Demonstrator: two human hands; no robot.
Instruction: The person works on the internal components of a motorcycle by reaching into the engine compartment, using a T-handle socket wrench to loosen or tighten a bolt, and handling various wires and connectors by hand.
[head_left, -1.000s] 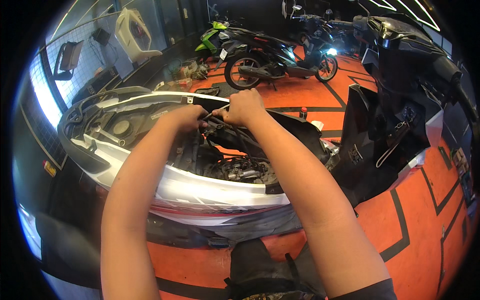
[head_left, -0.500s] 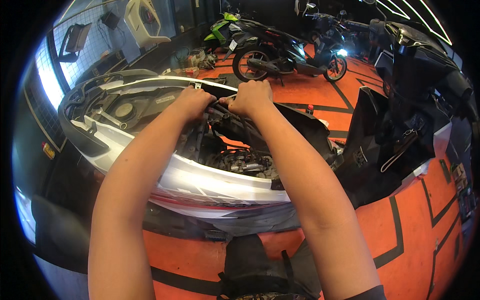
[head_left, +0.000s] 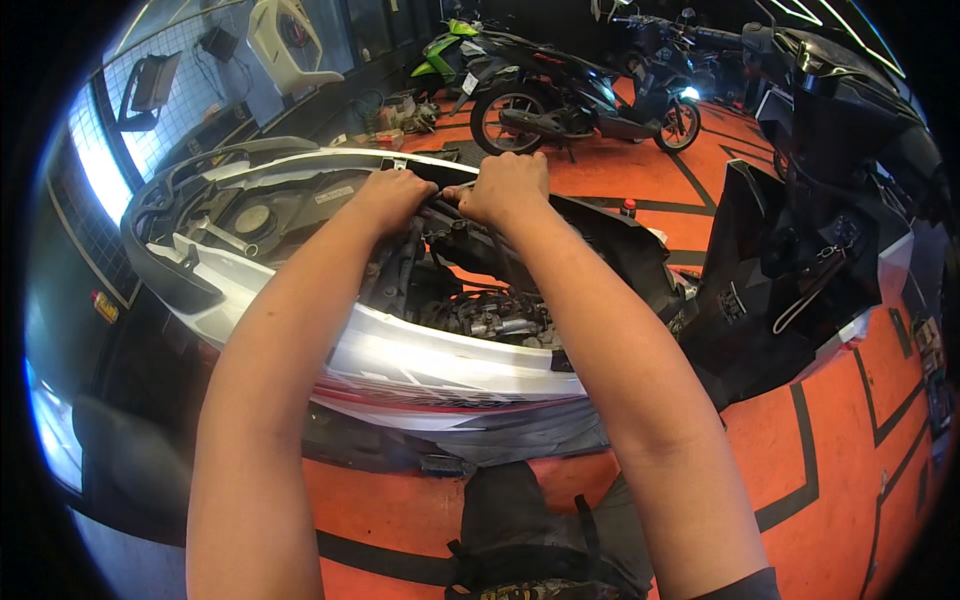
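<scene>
With the seat and upper covers already off the white-and-silver plastic scooter body (head_left: pixel 400 350), I judge the stripping well along, since the engine bay (head_left: pixel 480 310) lies bare just below my hands. My left hand (head_left: pixel 390 195) is curled shut over the far edge of the black plastic inner panel (head_left: pixel 600 240), and my right hand (head_left: pixel 510 185), almost touching it, grips the same edge with fingers pressed together. That panel still sits in the frame, so freeing it looks unfinished. Beyond both hands a black motorcycle (head_left: pixel 570 100) stands on the orange floor (head_left: pixel 840 450).

Fingertips (head_left: pixel 440 200) — hidden behind knuckles
</scene>
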